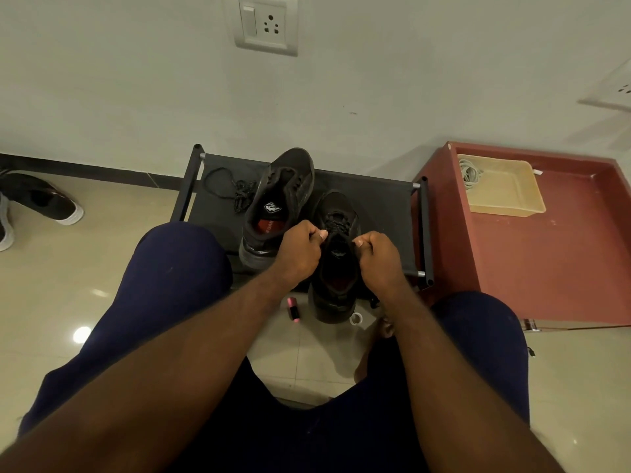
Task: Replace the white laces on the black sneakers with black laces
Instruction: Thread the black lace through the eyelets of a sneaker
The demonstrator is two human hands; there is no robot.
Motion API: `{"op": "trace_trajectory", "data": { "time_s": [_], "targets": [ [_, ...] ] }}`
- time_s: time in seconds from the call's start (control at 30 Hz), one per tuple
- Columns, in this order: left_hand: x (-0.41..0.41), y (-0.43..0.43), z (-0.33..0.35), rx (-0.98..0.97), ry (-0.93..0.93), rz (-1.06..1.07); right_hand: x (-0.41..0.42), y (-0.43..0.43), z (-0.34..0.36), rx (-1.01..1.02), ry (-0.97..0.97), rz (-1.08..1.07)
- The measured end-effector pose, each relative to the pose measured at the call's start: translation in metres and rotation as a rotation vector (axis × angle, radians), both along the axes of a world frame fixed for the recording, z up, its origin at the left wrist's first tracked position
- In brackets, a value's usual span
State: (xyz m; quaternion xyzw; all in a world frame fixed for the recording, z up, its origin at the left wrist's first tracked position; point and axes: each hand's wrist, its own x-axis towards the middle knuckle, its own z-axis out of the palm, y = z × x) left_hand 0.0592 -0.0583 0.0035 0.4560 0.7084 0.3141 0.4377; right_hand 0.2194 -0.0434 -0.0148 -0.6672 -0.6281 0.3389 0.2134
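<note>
Head view shows the near black mesh sneaker (336, 271) at the centre of the frame, standing on the front edge of a low black fabric shoe rack (382, 203), heel toward the viewer. A threaded black lace (336, 221) already crosses its upper eyelets. The second black mesh sneaker (278, 199) stands just beside it, to the upper left, with open eyelets, and a loose black lace (235, 191) lies in a tangle further left on the rack. No white lace is visible.

The lace is light, thin and limp, so I judge it slips easily and is best taken near its stiff tip. The sneaker is soft at the collar and light, so it may shift when the lace is pulled.

The left hand (300, 250) and the right hand (379, 256) sit at both sides of the sneaker's opening. On each, the fingers are curled tight, with the thumb pressed on the forefinger. The lace ends between them are too dark to see, but I judge each hand pinches one end of the threaded lace.

On the floor tiles below lie a small pink tube (293, 309) and a small roll of clear tape (355, 318).
</note>
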Motion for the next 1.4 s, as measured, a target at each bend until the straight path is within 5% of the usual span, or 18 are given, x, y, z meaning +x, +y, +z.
{"op": "trace_trajectory", "data": {
  "time_s": [0.23,0.37,0.5,0.6,0.7,0.9,1.27,1.4],
  "targets": [
    [-0.002,-0.003,0.001,0.133,0.235,-0.068,-0.003,-0.007,0.002,0.157,-0.017,-0.156],
    [-0.002,-0.002,0.016,0.158,0.574,-0.356,0.0,-0.01,0.01,0.027,-0.014,-0.229],
    [-0.001,-0.003,0.039,0.244,0.712,-0.323,-0.009,-0.015,0.009,-0.046,0.016,-0.177],
    [-0.004,-0.001,0.037,0.038,0.619,-0.26,-0.016,-0.014,0.009,-0.068,0.139,-0.153],
    [-0.005,-0.006,0.016,-0.209,0.222,-0.153,-0.018,-0.011,0.007,-0.079,0.319,-0.153],
    [0.006,-0.004,0.013,-0.13,-0.337,0.163,-0.017,-0.012,0.007,-0.073,0.471,-0.198],
    [0.01,0.0,0.001,0.013,0.009,0.151,-0.031,-0.023,0.008,0.023,0.372,-0.372],
    [0.002,0.011,0.009,-0.106,-0.348,0.263,-0.04,-0.023,0.015,-0.12,0.626,-0.519]
  ]
}}
